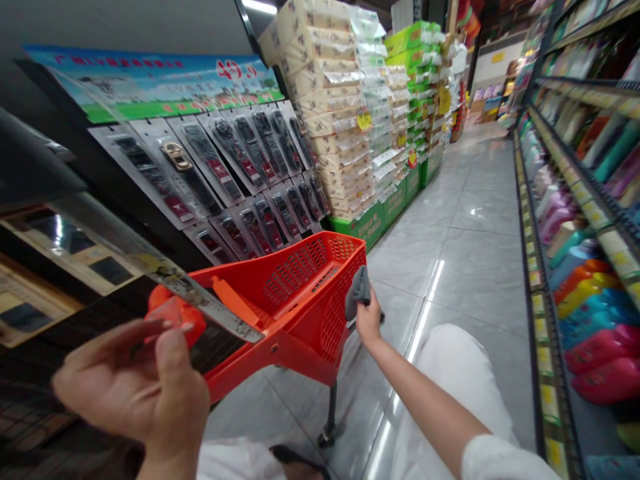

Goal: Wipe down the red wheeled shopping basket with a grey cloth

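Note:
A red shopping cart [310, 340] stands tilted across the middle of the view, its perforated basket holding nothing that I can see. My right hand [369, 317] grips a folded grey cloth [358, 292] against the cart's right end. At the lower left, my left hand [135, 383] is raised near the cart's red handle part [175, 317], thumb and fingers curled towards each other. Whether anything thin lies between those fingertips is too blurred to make out. A long clear strip [210, 310] with dark specks slants down to the cart's near rim.
Packaged belts [250, 150] hang on a rack behind the cart, beside tall stacks of packs [330, 120]. Shelves of colourful bottles [595, 287] line the right side. A tiled aisle floor [480, 267] runs between. Framed boxes [75, 247] are at the left.

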`<state>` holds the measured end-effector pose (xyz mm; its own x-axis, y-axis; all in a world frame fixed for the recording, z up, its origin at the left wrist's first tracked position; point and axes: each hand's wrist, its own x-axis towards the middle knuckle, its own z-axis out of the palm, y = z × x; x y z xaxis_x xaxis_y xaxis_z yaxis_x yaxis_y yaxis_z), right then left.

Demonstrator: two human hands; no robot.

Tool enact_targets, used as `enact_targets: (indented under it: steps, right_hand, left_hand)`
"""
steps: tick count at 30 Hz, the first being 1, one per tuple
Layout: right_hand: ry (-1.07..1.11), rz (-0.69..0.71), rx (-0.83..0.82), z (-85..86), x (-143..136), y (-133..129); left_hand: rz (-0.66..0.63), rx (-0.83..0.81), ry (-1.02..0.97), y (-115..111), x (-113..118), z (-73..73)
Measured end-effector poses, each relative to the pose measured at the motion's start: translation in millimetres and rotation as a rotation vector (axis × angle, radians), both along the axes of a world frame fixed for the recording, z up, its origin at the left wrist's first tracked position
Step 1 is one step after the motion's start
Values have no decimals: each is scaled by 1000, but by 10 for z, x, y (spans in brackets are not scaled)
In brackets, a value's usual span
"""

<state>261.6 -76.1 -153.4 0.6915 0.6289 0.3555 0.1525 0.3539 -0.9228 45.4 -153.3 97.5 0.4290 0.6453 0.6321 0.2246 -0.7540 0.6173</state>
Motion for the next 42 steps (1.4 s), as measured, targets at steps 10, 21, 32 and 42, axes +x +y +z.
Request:
enact_targets:
  steps: [10,21,32,42]
  right_hand:
    - [-642,441,-26,1050,-264,-265]
    - [-585,443,71,1232,-584,-507]
    - [-567,518,78,1273,-570,-582]
    - [-623,517,94,1449,-809,-697]
  left_hand:
    - [-221,-441,-640,301,267,339]
    - [-377,-513,-642,299,178,289]
    - [-412,-585,-662,310,207,254]
    - [-507,-605,-620,374,269,289]
